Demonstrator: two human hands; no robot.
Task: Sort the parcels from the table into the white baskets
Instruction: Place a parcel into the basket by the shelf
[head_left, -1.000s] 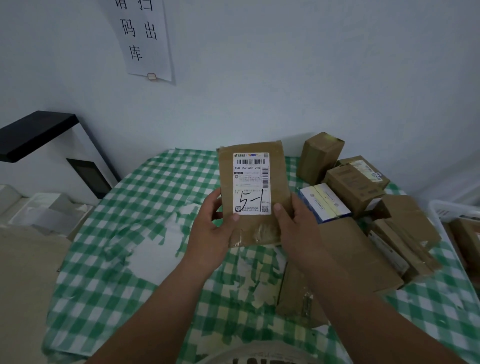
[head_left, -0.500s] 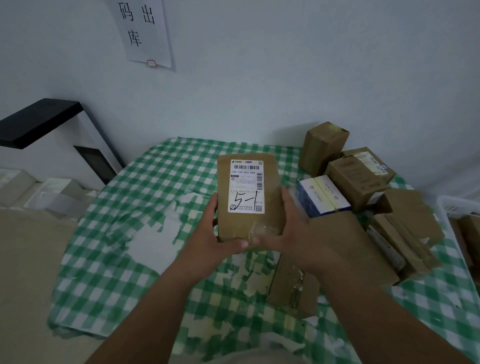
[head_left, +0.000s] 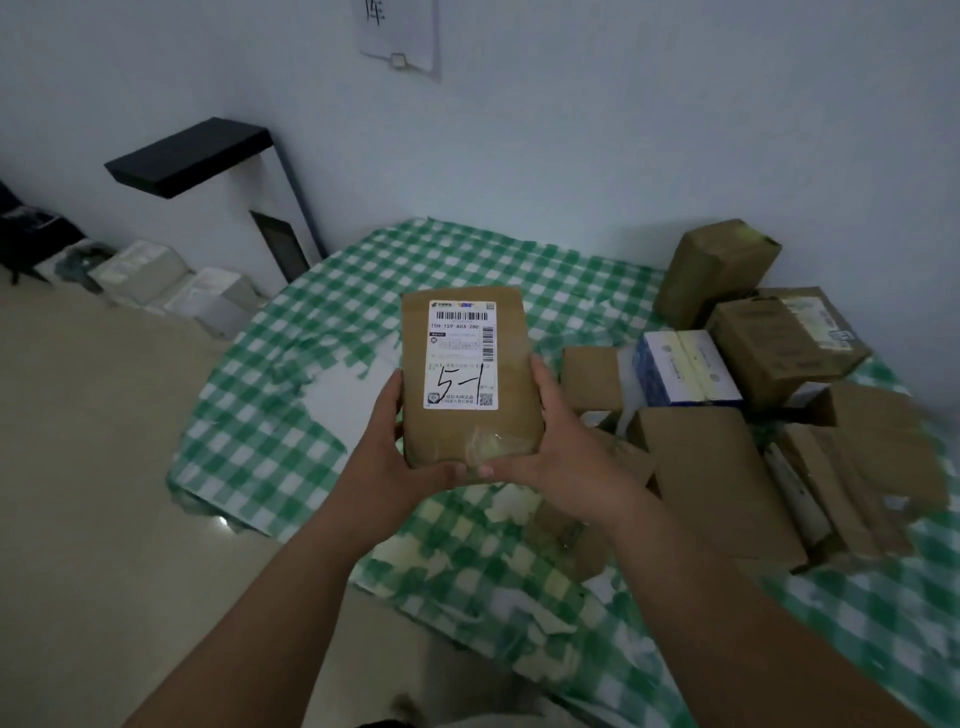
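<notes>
Above the checked table (head_left: 322, 332), brown parcel (head_left: 470, 374) upright between left grip (head_left: 400, 462) and right grip (head_left: 550, 457), both clasping it.

Parcel (head_left: 470, 374) label (head_left: 461, 355): printed "15H-159-A03-280", "EMS" logo, handwritten "5-1", barcodes, QR code. Wall sheet (head_left: 397, 31): "库", partly cut off. Other parcels' labels too blurry to read.

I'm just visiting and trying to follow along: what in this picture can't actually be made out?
Head view, the only one:
- The white baskets: none in frame.
- Shipping label on the brown parcel: the code and handwritten "5-1" read, the small print is too tiny.
- The parcel's underside and the fingers behind it: hidden by the parcel, which the left hand and right hand hold.
- Paper notice on the wall: cut off by the top edge.
- Cardboard boxes at right: blurred.
</notes>
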